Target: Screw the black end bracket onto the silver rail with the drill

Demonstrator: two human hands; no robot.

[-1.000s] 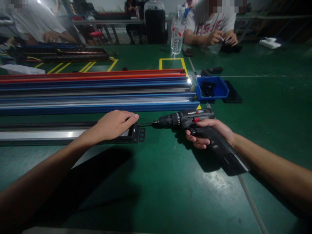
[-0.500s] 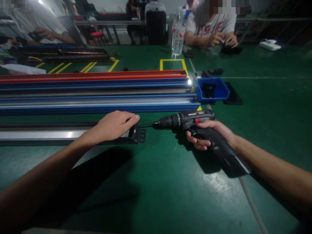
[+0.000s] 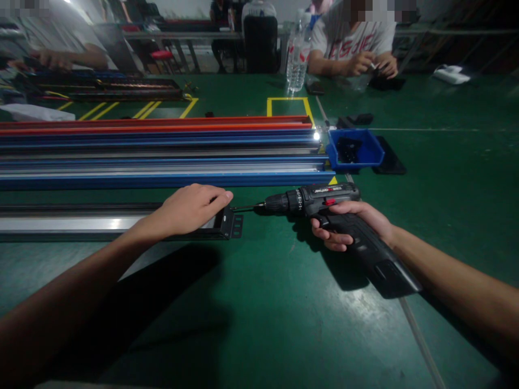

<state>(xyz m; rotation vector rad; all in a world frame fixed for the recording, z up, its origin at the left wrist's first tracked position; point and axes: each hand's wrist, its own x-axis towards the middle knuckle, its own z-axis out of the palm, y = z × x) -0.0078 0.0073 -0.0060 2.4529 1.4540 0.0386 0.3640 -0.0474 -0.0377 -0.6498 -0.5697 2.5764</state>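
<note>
My left hand point(image 3: 194, 208) lies palm-down over the end of a dark-edged rail point(image 3: 81, 222), thumb by its black end plate point(image 3: 225, 219); the far fingers are hidden, so I cannot tell how tightly they curl. My right hand point(image 3: 371, 219) is wrapped round the grip of a black drill point(image 3: 367, 243), a finger at the trigger. Its long bit point(image 3: 248, 207) points left to the plate; whether the tip touches, I cannot tell.

The drill looks the heavy one — weight probably toward the base of its grip, so high on the handle, behind the chuck, seems the right hold. The rail should be stiff and fairly light, its bare metal face slick, so it is best pressed down near the plate. The slotted tab point(image 3: 237, 227) beyond looks thin, a poor place to grab.

The rail lies along the tabletop point(image 3: 267, 302), roughly parallel to its near edge. Toward the far edge come blue rails point(image 3: 162, 178), then an orange one, with a blue bin point(image 3: 360, 162) off their right ends. Bottles point(image 3: 298, 65) stand close to that far edge, where a co-worker point(image 3: 348, 38) sits.
</note>
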